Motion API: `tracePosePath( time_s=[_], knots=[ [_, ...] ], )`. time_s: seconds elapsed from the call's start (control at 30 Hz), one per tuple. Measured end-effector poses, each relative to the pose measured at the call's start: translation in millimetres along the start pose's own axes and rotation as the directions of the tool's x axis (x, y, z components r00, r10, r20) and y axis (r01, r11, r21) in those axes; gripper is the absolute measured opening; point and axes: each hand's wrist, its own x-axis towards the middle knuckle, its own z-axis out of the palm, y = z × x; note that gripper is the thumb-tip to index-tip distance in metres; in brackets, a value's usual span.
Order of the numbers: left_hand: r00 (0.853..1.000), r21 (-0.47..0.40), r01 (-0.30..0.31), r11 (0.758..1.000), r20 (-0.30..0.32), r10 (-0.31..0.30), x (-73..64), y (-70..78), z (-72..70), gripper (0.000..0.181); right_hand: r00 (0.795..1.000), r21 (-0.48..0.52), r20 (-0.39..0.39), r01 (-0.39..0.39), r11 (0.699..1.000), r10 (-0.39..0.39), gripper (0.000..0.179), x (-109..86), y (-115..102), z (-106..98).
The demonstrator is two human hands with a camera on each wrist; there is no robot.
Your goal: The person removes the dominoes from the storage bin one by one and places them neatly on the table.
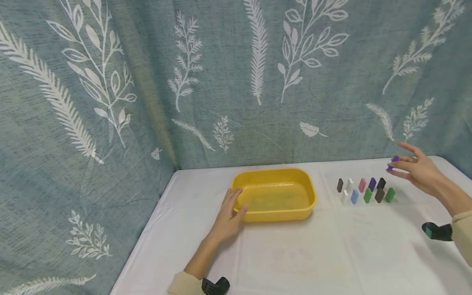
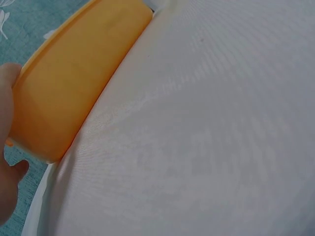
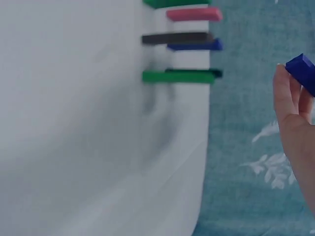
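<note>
A yellow plastic tub stands on the white cloth in the head view. My left hand rests at its left end, fingers laid over the rim and thumb spread at the near corner. In the left wrist view the thumb stands off the tub's wall. Up at the far right, my right hand pinches a small purple block between thumb and fingers, above the table. Left of it, several coloured blocks stand upright in two rows, among them a green block and a pink block.
The white cloth covers the table under everything. Behind and to the left hangs a blue-green curtain with white leaf prints. A dark wrist device sits by the right sleeve, another by the left.
</note>
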Motion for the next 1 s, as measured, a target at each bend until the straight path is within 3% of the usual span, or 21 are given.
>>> tracePosePath(
  time_s=[0.23, 0.37, 0.47, 0.6, 0.77, 1.0],
  knots=[
    [1.0, -0.001, -0.006, 1.0, 0.011, 0.006, 1.7, -0.6, -0.6, 0.056, 0.999, -0.079, -0.038, 0.009, 0.997, -0.012, 0.096, -14.2, 18, -21],
    [1.0, -0.001, -0.002, 1.0, 0.007, 0.002, 0.8, 0.2, -1.1, 0.057, 0.999, -0.19, -0.04, 0.003, 0.982, -0.011, 0.092, -18.9, 27, -27],
    [1.0, -0.006, 0.002, 1.0, 0.006, -0.001, -0.4, 0.8, -1.5, 0.057, 0.999, -0.37, -0.05, -0.006, 0.929, -0.013, 0.085, -21.7, 33, -30],
    [1.0, -0.002, 0.007, 1.0, 0.009, -0.007, -0.6, 1.6, -2.1, 0.056, 0.998, -0.521, -0.052, -0.003, 0.854, -0.028, 0.083, -24.9, 41, -35],
    [1.0, 0.002, 0.017, 1.0, 0.015, -0.018, -0.3, 1.2, -1.8, 0.056, 0.998, -0.548, -0.031, 0.023, 0.836, -0.048, 0.085, -29.3, 50, -39],
    [1.0, -0.001, 0.013, 1.0, 0.004, -0.013, -0.3, 0.1, -1.2, 0.055, 0.998, -0.629, 0.0, 0.045, 0.776, -0.058, 0.083, -30.6, 61, -37]
  ],
)
